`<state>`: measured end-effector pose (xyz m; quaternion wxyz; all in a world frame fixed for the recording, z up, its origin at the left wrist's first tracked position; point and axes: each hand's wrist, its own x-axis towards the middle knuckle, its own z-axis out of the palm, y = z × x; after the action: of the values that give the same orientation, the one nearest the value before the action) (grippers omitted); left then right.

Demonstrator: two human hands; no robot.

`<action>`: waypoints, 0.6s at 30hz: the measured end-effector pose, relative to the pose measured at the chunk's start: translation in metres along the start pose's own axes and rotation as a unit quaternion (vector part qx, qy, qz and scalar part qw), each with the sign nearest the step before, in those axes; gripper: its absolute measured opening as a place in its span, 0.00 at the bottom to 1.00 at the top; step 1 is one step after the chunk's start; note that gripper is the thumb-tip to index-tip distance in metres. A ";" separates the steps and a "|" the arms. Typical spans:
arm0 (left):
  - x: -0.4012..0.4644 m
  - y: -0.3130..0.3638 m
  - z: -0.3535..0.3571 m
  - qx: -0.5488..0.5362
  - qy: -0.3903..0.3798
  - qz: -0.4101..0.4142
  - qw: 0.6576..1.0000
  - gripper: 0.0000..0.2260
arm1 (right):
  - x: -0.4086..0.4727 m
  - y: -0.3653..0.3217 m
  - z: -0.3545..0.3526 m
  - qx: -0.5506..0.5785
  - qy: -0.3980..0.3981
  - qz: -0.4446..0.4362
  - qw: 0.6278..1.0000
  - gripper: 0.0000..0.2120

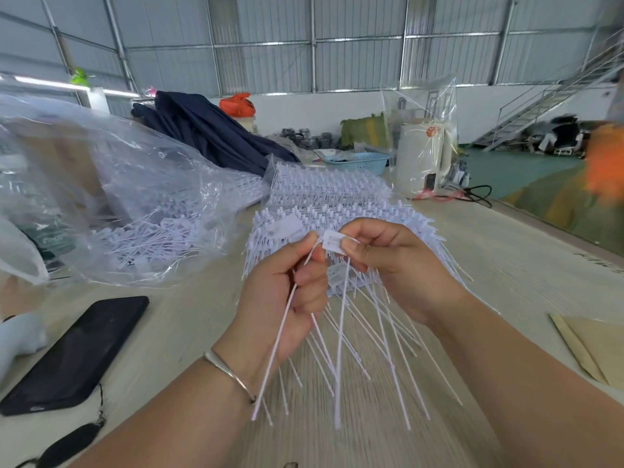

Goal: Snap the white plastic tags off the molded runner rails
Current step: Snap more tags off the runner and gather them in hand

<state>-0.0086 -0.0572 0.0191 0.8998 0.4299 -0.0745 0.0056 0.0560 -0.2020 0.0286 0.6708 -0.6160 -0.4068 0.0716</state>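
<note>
Head view showed me both hands raised above the pale wooden tabletop (189, 319); my left hand (287, 298) was curled round a small bundle of thin white plastic tag stems (280, 336) whose tails hung down past the wrist and its slim silver bangle (229, 369); my right hand (388, 265) pinched the flat white rectangular head of one plastic tag (332, 243) between thumb and forefinger, just beside the left fingertips. Under the hands lay the fan of white tags on moulded runner rails (337, 211), tails pointing toward me; behind it a second stack of racked white rails (324, 184) sat untouched. To the left, a crumpled clear plastic bag (111, 184) held a loose heap of separated white tags (148, 238); I judged that as finished work. So I reckoned the job partly done, with both stacks left to strip; the blur kept me from counting.

For room, a black smartphone (77, 356) lay flat near the left forearm, and a tan cardboard sheet (591, 349) sat at the right edge; the bare table between them gave free space; the table's far right edge ran diagonally behind the stacks. Farther back stood a light-blue plastic basket (358, 162), a dark navy cloth heap (209, 133) and a white cylindrical appliance in clear wrap (422, 157), all well apart from the hands.
</note>
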 end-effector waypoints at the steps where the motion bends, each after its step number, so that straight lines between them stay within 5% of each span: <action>1: 0.001 -0.003 -0.001 0.035 0.039 0.027 0.998 0.12 | 0.000 0.000 0.001 -0.030 0.016 0.011 0.999 0.07; 6: 0.008 -0.018 -0.008 0.181 0.188 0.112 0.959 0.14 | 0.002 0.003 0.020 -0.184 0.140 0.037 0.972 0.10; 9: 0.011 -0.021 -0.006 0.212 0.220 0.119 0.945 0.15 | -0.002 0.004 0.028 -0.435 0.158 -0.041 0.885 0.11; 12: 0.014 -0.023 -0.004 0.255 0.246 0.153 0.922 0.16 | -0.006 -0.001 0.033 -0.533 0.142 -0.078 0.830 0.13; 15: 0.013 -0.025 -0.006 0.256 0.249 0.133 0.925 0.18 | -0.007 -0.004 0.034 -0.553 0.125 -0.086 0.819 0.16; 18: 0.016 -0.004 -0.028 0.191 0.305 0.067 0.931 0.21 | -0.012 -0.013 0.035 -0.450 0.140 -0.152 0.869 0.13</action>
<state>0.0111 -0.0391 0.0010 0.7775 0.5653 0.1772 0.2111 0.0206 -0.1848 0.0311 0.3736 -0.7850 -0.3852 -0.3094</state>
